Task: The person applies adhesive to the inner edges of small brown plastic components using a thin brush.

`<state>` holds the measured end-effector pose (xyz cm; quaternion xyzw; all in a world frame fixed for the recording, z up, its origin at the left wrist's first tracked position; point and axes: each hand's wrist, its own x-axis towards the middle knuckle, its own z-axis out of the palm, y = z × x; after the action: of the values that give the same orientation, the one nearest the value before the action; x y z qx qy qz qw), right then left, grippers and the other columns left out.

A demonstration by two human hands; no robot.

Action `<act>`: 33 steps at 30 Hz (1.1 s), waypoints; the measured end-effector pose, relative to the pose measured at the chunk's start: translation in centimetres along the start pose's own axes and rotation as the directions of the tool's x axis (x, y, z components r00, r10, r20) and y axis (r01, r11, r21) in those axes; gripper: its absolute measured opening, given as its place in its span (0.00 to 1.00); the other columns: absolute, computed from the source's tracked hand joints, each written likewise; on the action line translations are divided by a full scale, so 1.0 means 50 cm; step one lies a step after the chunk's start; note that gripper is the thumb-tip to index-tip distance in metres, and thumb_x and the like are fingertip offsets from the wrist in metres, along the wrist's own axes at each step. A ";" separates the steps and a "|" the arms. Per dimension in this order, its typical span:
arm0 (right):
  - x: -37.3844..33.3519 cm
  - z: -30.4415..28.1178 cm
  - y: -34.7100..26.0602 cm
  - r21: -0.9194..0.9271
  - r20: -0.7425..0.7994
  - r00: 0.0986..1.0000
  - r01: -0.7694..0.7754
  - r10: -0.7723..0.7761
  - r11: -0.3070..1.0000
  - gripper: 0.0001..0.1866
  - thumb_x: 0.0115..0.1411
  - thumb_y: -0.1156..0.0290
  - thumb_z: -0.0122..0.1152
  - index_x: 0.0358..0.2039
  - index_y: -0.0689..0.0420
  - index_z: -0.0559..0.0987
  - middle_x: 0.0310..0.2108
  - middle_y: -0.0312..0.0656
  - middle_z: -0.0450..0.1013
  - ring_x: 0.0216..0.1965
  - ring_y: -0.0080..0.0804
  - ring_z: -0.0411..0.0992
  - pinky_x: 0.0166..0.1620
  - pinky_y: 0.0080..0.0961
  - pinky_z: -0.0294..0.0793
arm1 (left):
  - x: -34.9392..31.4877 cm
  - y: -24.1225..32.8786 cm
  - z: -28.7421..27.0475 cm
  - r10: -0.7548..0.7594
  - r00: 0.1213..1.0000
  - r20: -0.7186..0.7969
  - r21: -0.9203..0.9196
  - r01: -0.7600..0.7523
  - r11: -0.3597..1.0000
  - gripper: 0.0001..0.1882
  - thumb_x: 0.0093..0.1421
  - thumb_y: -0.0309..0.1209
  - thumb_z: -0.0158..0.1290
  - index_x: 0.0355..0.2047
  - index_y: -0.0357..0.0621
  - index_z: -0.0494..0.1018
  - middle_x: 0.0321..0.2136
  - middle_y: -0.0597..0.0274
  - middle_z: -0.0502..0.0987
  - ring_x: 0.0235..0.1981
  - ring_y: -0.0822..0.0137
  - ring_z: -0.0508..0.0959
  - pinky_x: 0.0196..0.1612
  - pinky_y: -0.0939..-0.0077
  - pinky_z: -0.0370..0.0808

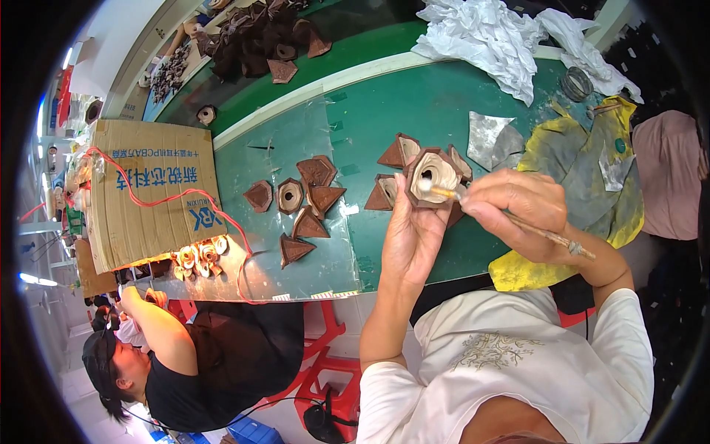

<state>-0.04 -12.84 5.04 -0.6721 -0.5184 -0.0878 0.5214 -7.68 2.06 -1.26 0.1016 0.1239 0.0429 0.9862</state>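
My left hand (413, 240) grips a brown, many-sided cup-like piece (442, 172) from below; its cream inside and dark centre hole face up. My right hand (518, 207) is closed round a thin-handled brush (546, 234). The brush's pale tip reaches into the piece, over its cream lining. Just beyond my left hand, a similar brown piece (381, 192) lies on the green table, with a few more partly hidden behind the held one. Farther left stands a loose group of brown pieces (322, 198), some point up, one showing its cream hollow (289, 196).
A cardboard box (151, 185) with a red cable (166, 198) stands at left, cream-and-orange pieces (200, 257) beside it. A seated person (214, 355) works there. Yellow stained cloth (525, 268), a wire coil (576, 84) and white crumpled sheets (484, 41) lie at right. Brown pieces (255, 44) pile up far off.
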 end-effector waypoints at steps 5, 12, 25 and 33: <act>0.001 0.007 0.007 -0.047 0.038 0.999 0.030 -0.028 0.998 0.05 0.49 0.81 0.65 0.28 0.64 0.79 0.26 0.46 0.77 0.27 0.36 0.77 0.28 0.26 0.76 | -0.003 0.000 0.006 -0.021 0.999 0.032 -0.011 0.021 1.000 0.24 0.67 0.43 0.42 0.58 0.42 0.60 0.56 0.58 0.66 0.58 0.63 0.65 0.64 0.64 0.61; 0.007 0.004 0.006 -0.048 0.110 0.992 0.064 -0.058 0.997 0.06 0.48 0.81 0.66 0.28 0.64 0.79 0.25 0.45 0.76 0.26 0.36 0.77 0.28 0.26 0.76 | -0.003 0.001 0.005 -0.030 0.999 -0.027 0.020 0.030 0.999 0.24 0.67 0.43 0.42 0.58 0.44 0.60 0.56 0.58 0.66 0.59 0.63 0.65 0.64 0.64 0.61; -0.004 0.010 0.020 -0.043 0.041 0.998 0.049 -0.047 0.998 0.04 0.49 0.80 0.65 0.28 0.64 0.79 0.26 0.45 0.77 0.27 0.36 0.78 0.28 0.26 0.76 | 0.007 0.000 0.000 -0.034 0.999 0.007 0.027 0.034 0.999 0.23 0.68 0.43 0.41 0.57 0.43 0.62 0.56 0.60 0.67 0.58 0.64 0.66 0.63 0.64 0.61; 0.013 -0.024 0.054 -0.203 -0.027 0.999 0.032 -0.038 0.979 0.05 0.50 0.81 0.64 0.30 0.65 0.79 0.25 0.43 0.75 0.25 0.34 0.76 0.25 0.24 0.75 | 0.016 0.003 0.010 -0.008 1.000 0.009 -0.001 0.008 1.000 0.22 0.68 0.42 0.41 0.56 0.42 0.63 0.55 0.59 0.67 0.57 0.64 0.66 0.62 0.66 0.64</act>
<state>2.88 -13.17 4.38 -0.7110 -0.5103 -0.1595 0.4568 -6.81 2.21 -0.94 0.1006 0.1198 0.0386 0.9869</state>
